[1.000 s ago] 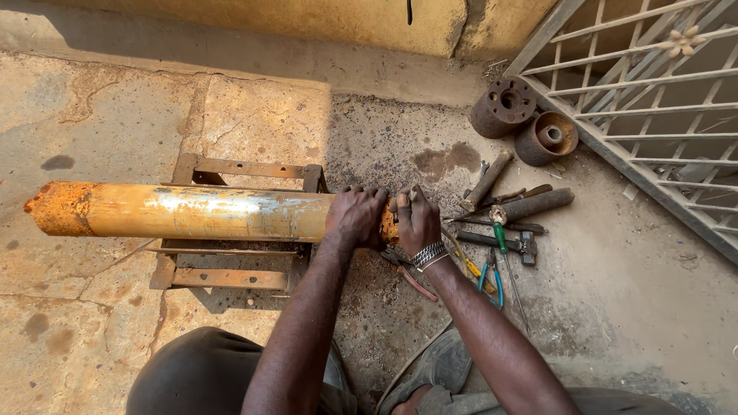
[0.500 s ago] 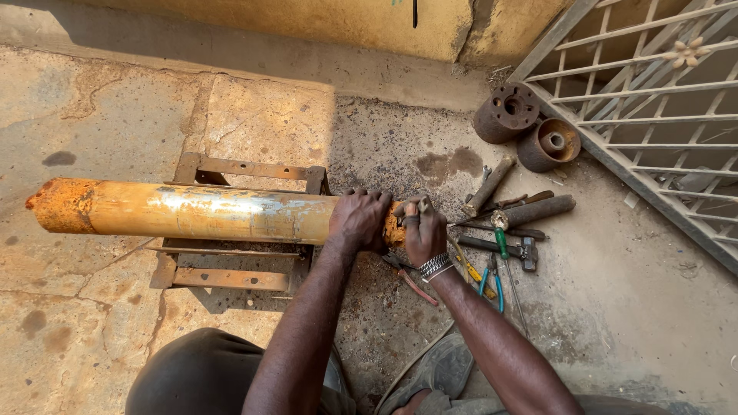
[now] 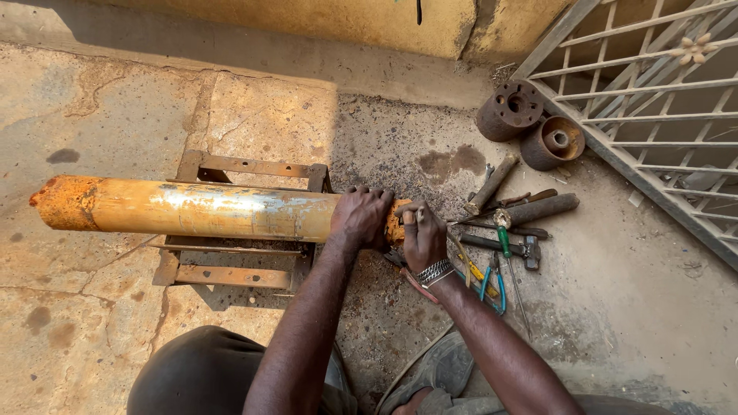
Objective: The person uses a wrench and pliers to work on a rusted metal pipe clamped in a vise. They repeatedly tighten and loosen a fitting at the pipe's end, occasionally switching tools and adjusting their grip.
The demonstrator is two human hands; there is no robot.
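Observation:
A long rusty yellow pipe (image 3: pixel 192 209) lies across a low metal stand (image 3: pixel 231 165) on the concrete ground. My left hand (image 3: pixel 361 217) grips the pipe close to its right end. My right hand (image 3: pixel 423 237), with a metal bracelet at the wrist, is closed against the orange rusted end of the pipe; a small pale object shows between its fingers, and I cannot tell what it is. The pipe's end face is hidden behind both hands.
Loose tools lie right of my hands: a green-handled screwdriver (image 3: pixel 503 240), blue-handled pliers (image 3: pixel 493 283), a hammer (image 3: pixel 530 209) and metal rods (image 3: pixel 492 183). Two rusty round metal parts (image 3: pixel 530 127) sit by a white metal gate (image 3: pixel 653 107). A yellow wall (image 3: pixel 307 19) runs along the back.
My hands have stayed on the pipe's right end, with the right hand shifting slightly against it. The view has drifted a little.

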